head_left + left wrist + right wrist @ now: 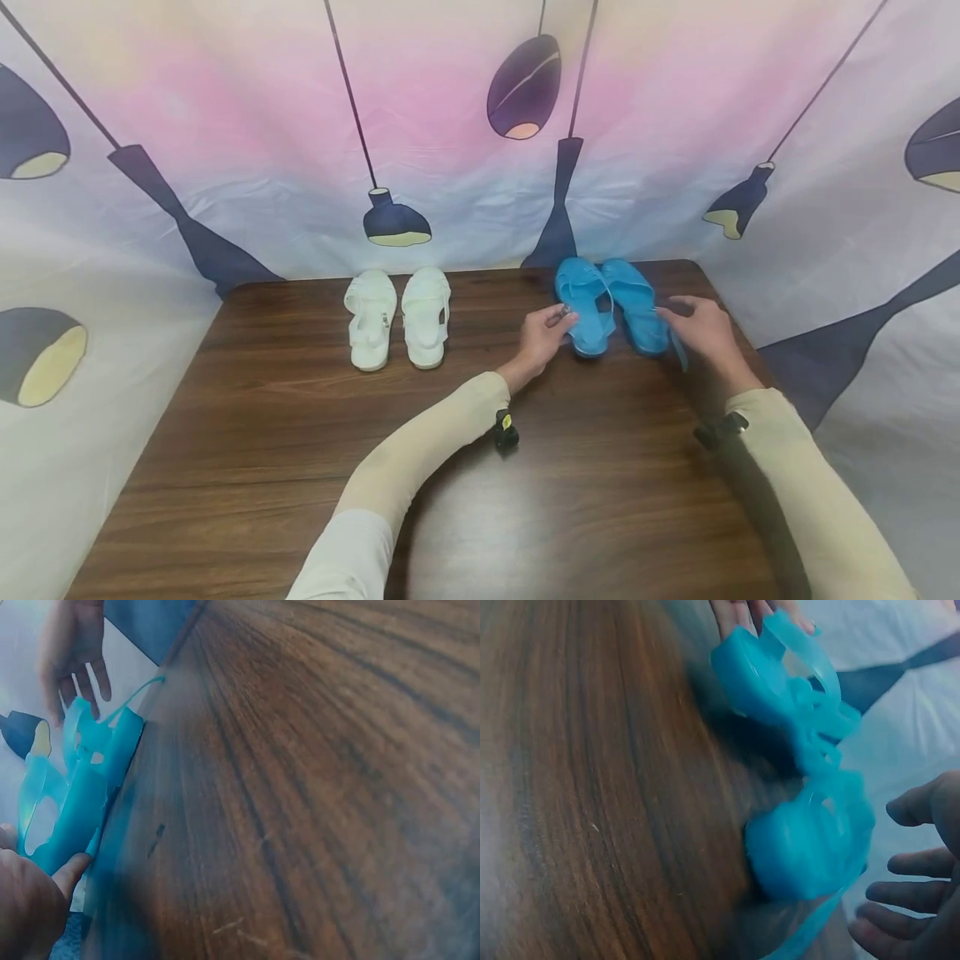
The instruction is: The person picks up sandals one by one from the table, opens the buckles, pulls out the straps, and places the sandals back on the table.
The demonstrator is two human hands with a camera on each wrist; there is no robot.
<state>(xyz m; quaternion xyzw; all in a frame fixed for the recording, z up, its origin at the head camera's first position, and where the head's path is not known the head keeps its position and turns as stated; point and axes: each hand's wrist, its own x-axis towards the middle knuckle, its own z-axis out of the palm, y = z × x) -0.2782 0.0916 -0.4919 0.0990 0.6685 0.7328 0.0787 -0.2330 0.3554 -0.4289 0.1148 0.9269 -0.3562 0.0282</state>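
Two blue sandals stand side by side at the far right of the wooden table, toes toward the back. My left hand (542, 337) grips the heel end of the left blue sandal (579, 283); the left wrist view shows its thumb (71, 876) against the sole. The right hand (705, 333) is beside the heel of the right blue sandal (628, 287). Seen from the right wrist, that hand's fingers (907, 896) are spread, apart from the sandal. A loose blue strap (814, 926) trails outward from the right sandal's heel.
Left of the blue pair, a white sandal (371, 292) and its mate (426, 292) stand near the back edge of the wooden table (300, 433). A cloth backdrop (247, 108) printed with lamps hangs behind and along both sides.
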